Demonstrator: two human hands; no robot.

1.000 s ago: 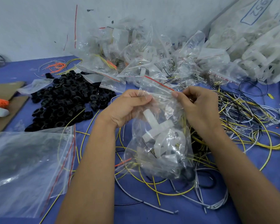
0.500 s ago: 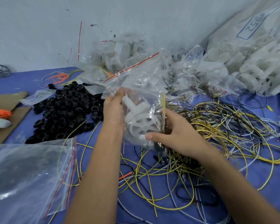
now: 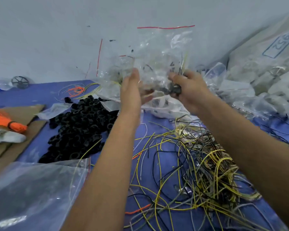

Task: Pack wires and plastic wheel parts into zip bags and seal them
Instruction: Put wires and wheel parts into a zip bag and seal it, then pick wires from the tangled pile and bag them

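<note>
Head view: both hands raise one filled zip bag [image 3: 163, 52] above a cluttered blue table [image 3: 45, 94].

Blue work surface against a pale grey wall [image 3: 57, 39] flecked with dark marks and a red streak. Counted: two hands, one bag aloft, one heap of black ring parts [image 3: 77, 129], one loose tangle of yellow, black and grey wires [image 3: 198, 164], one empty zip bag [image 3: 33, 194] at near left, a mound of filled bags [image 3: 249, 90] at far right, too many to count. Raised bag is clear with a red zip strip on top; blurred contents, wires and pale parts showing through. Left hand [image 3: 132, 90] lies flat-fingered against the bag's lower left side. Right hand [image 3: 187, 90] has fingers curled, grasping the bag's lower right corner. Cardboard [image 3: 23, 112] and an orange bundle [image 3: 5, 120] sit at far left.
</note>
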